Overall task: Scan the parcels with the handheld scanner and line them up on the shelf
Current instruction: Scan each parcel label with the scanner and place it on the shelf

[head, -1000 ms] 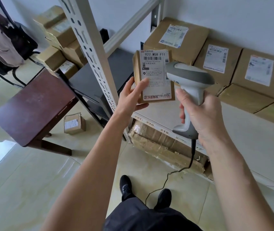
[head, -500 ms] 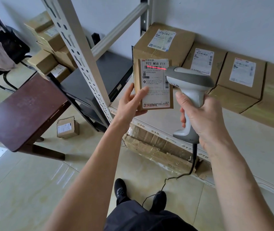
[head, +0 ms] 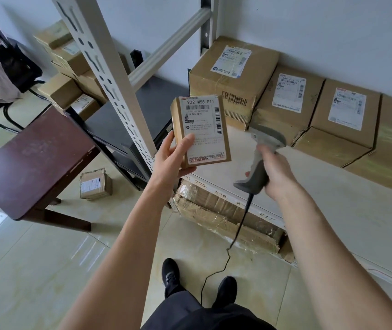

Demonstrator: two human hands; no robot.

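Left hand [head: 173, 158] grips small labelled parcel [head: 201, 132] upright; right hand [head: 278, 172] clasps handheld scanner [head: 260, 158] beside it, over shelf [head: 333, 210].

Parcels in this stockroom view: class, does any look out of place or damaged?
Yes. One small parcel lies alone on the floor tiles beside the dark table, away from the shelf row. The big box at the row's left end has a torn, ragged lower front edge. The tape-wrapped parcel under the shelf looks crumpled.
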